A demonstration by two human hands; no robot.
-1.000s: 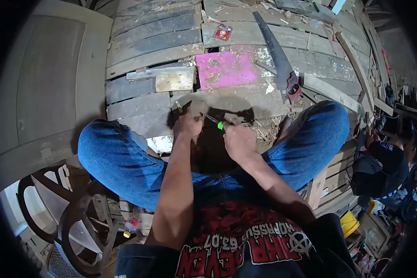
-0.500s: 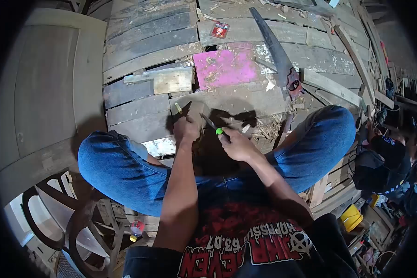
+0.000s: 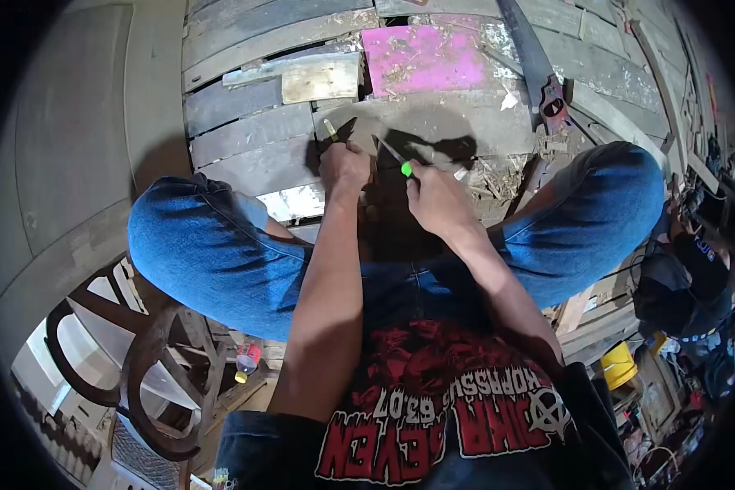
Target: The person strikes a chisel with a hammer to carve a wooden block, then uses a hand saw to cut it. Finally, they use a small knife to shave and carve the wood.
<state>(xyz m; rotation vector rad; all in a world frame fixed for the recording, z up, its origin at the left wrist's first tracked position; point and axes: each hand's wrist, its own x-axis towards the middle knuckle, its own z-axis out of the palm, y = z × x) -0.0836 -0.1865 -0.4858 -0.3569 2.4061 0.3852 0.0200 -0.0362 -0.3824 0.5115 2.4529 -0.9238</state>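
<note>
My left hand [image 3: 345, 169] is closed low over the board floor, between my bent knees. A short pale stick [image 3: 330, 128] pokes up from its fist, with a dark wedge shape beside it that may be shadow. Opposite it, my right hand [image 3: 439, 200] grips a slim-bladed tool [image 3: 406, 168] with a bright green part near the fingers. The blade points up and left toward the left hand, its tip a little apart from that fist. Deep shadow hides what lies below both hands.
A handsaw [image 3: 539, 69] lies beyond my right knee, near a pink board [image 3: 423, 59]. Wood shavings [image 3: 492, 181] litter the floor. At left are a wooden panel [image 3: 73, 122], curved wooden frame [image 3: 126, 384] and bottle [image 3: 247, 361]. Another person [image 3: 682, 282] and a yellow bucket [image 3: 619, 365] are at right.
The view has tipped, so the floor and saw sit higher and further right in the picture. My right hand has turned slightly, covering more of the tool's handle. Both grips stay closed.
</note>
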